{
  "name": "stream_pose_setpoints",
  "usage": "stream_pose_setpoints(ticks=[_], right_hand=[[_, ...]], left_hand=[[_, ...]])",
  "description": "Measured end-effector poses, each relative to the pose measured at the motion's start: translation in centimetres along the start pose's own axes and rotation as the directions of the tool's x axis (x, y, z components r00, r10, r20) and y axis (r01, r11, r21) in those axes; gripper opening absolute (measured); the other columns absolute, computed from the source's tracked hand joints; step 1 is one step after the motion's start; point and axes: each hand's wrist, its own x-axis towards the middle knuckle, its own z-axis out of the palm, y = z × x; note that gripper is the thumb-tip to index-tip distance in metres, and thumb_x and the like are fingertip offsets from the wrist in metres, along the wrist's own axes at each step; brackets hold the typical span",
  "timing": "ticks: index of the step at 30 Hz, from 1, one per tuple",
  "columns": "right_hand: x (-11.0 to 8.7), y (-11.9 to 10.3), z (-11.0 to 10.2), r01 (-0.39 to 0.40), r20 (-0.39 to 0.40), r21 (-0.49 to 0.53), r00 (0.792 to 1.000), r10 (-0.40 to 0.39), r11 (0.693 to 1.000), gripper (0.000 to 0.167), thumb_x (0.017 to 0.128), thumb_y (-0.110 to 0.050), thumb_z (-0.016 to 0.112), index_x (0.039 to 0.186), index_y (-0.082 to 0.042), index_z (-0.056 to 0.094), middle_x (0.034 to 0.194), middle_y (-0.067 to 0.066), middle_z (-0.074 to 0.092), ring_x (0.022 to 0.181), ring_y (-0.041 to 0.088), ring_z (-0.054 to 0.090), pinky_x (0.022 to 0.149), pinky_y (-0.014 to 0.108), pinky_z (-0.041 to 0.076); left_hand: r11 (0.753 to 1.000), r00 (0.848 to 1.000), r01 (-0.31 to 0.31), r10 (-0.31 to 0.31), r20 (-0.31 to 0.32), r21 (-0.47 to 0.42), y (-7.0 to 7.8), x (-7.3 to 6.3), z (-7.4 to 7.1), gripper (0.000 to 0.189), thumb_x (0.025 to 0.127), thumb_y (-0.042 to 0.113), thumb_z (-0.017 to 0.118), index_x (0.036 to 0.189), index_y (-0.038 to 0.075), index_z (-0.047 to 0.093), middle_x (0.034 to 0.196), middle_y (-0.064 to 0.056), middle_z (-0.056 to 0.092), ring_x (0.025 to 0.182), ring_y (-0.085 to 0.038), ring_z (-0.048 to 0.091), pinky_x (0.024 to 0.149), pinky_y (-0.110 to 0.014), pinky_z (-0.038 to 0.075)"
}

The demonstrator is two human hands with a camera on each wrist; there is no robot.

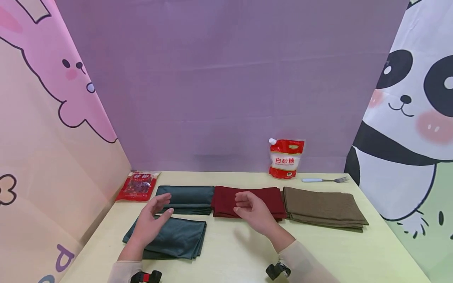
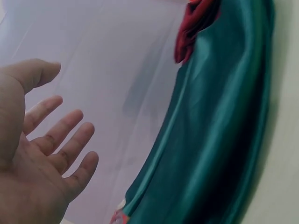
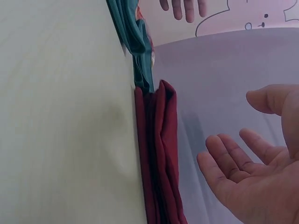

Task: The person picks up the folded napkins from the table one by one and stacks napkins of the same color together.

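My left hand (image 1: 150, 222) hovers over a folded dark teal cloth (image 1: 180, 237) at the front left of the table, its fingers relaxed and holding nothing. Behind that lies a second folded teal cloth (image 1: 191, 199). My right hand (image 1: 255, 212) is in the air in front of a folded dark red cloth (image 1: 262, 193), also with nothing in it. In the left wrist view the palm (image 2: 32, 186) faces up with fingers spread, apart from the teal fabric (image 2: 205, 116). The right wrist view has loosely bent fingers beside the red stack (image 3: 163, 149), not touching it.
A folded brown cloth (image 1: 322, 206) lies right of the red one. Farther back are a red-and-white spouted pouch (image 1: 286, 159) standing upright and a fork (image 1: 323, 180) with a pale handle. A red packet (image 1: 139, 186) lies at the back left. A purple backdrop (image 1: 226, 86) rises behind the table.
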Motion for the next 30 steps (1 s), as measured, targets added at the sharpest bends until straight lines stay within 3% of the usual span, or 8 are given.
stream_pose_setpoints(ticks=[8,19,30], right_hand=[[0.0,-0.3,2.1,-0.014,0.04,-0.015,0.999,0.014,1.0,0.043,0.097,-0.011,0.077,0.137,-0.006,0.062,0.13,0.014,0.065,0.116,0.03,0.065,0.101,0.044,0.055],[0.2,-0.8,4.5,-0.004,0.172,-0.044,0.985,0.012,0.999,0.046,0.098,-0.015,0.076,0.137,0.001,0.059,0.135,0.019,0.062,0.119,0.039,0.062,0.092,0.036,0.059],[0.2,-0.8,6.0,-0.032,0.222,-0.031,0.974,0.038,0.999,0.047,0.098,-0.016,0.076,0.138,0.002,0.06,0.135,0.022,0.061,0.121,0.039,0.063,0.092,0.042,0.059]], left_hand=[[0.997,0.998,0.045,-0.043,-0.045,0.057,-0.4,-0.5,-2.3,0.054,0.1,0.023,0.074,0.149,0.012,0.054,0.144,-0.012,0.061,0.136,-0.03,0.055,0.114,-0.06,0.04],[0.974,0.976,0.191,-0.176,-0.131,0.12,-2.4,-0.7,-5.1,0.052,0.104,0.023,0.069,0.149,0.005,0.051,0.146,-0.025,0.055,0.137,-0.042,0.049,0.117,-0.064,0.034],[0.94,0.952,0.303,-0.291,-0.091,0.159,-3.2,-1.1,-6.4,0.051,0.106,0.016,0.064,0.151,0.001,0.046,0.154,-0.026,0.047,0.143,-0.045,0.043,0.118,-0.064,0.032]])
